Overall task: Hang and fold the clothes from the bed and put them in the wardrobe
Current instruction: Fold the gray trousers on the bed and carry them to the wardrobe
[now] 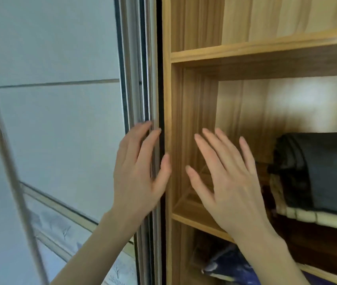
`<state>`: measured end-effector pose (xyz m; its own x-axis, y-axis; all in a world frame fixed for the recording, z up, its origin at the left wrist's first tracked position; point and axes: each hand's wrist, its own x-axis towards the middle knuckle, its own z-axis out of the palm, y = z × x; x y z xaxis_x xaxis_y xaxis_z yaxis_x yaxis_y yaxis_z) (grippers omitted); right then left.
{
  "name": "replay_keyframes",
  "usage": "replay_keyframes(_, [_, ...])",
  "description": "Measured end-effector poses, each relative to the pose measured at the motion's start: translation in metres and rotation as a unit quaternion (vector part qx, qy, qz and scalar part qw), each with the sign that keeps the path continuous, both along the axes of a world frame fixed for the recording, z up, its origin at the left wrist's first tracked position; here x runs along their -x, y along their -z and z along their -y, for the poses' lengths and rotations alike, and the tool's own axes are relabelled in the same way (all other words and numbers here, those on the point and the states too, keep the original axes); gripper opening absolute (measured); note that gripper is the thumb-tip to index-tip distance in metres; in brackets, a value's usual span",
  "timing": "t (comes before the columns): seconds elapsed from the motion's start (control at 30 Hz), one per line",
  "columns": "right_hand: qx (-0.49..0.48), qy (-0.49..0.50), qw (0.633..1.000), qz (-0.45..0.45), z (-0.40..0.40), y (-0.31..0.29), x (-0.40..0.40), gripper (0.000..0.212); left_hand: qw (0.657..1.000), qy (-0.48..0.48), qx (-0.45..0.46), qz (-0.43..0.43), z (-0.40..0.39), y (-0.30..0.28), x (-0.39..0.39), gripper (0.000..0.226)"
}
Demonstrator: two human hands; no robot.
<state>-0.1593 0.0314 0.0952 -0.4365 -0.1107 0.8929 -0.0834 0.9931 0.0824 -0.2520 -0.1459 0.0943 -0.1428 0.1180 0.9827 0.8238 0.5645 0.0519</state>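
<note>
The wardrobe [266, 52] fills the right of the frame, with folded clothes [324, 173] on its shelf at right. The left hand [138, 171] lies flat and loose on the sliding door [141, 79] edge; the right hand [229, 177] is spread, holding nothing. Push the door slowly, keeping fingers out of the gap.

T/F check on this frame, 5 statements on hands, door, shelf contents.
1. The left hand rests with straight fingers on the sliding door's edge. True.
2. The right hand grips a hanger. False: it is open and holds nothing.
3. A dark folded garment lies on the middle shelf. True.
4. The wardrobe is fully closed. False: the wooden shelves are exposed.
5. The compartment below the middle shelf holds nothing. False: blue fabric lies there.
</note>
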Motion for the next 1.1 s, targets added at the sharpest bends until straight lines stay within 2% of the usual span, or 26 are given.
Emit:
replay_keyframes(0.23, [-0.078,-0.018,0.997,0.004,0.055,0.004,0.062,0.051,0.992,-0.043,0.100,-0.058,0.036,0.010,0.040,0.062])
replay_keyframes(0.33, [-0.090,-0.002,0.996,-0.004,0.055,0.009,0.078,0.052,0.990,-0.050,0.111,-0.076,0.040,0.015,0.053,0.066])
replay_keyframes(0.47, [-0.094,0.036,0.993,-0.056,0.053,0.014,0.090,0.047,0.991,-0.035,0.098,-0.082,0.035,0.018,0.060,0.065])
replay_keyframes(0.73, [-0.067,0.068,0.991,-0.090,0.049,0.024,0.093,0.047,0.991,-0.045,0.091,-0.083,0.032,0.021,0.057,0.056])
replay_keyframes(0.87, [-0.072,0.081,0.990,-0.092,0.041,0.025,0.086,0.053,0.988,-0.091,0.091,-0.083,0.026,0.025,0.046,0.059])
replay_keyframes(1.0, [-0.084,0.098,0.987,-0.093,0.029,0.025,0.070,0.056,0.981,-0.142,0.116,-0.069,0.016,0.037,0.034,0.059])
replay_keyframes(1.1, [-0.078,0.108,0.987,-0.087,0.021,0.026,0.056,0.056,0.980,-0.131,0.137,-0.055,0.006,0.045,0.023,0.059])
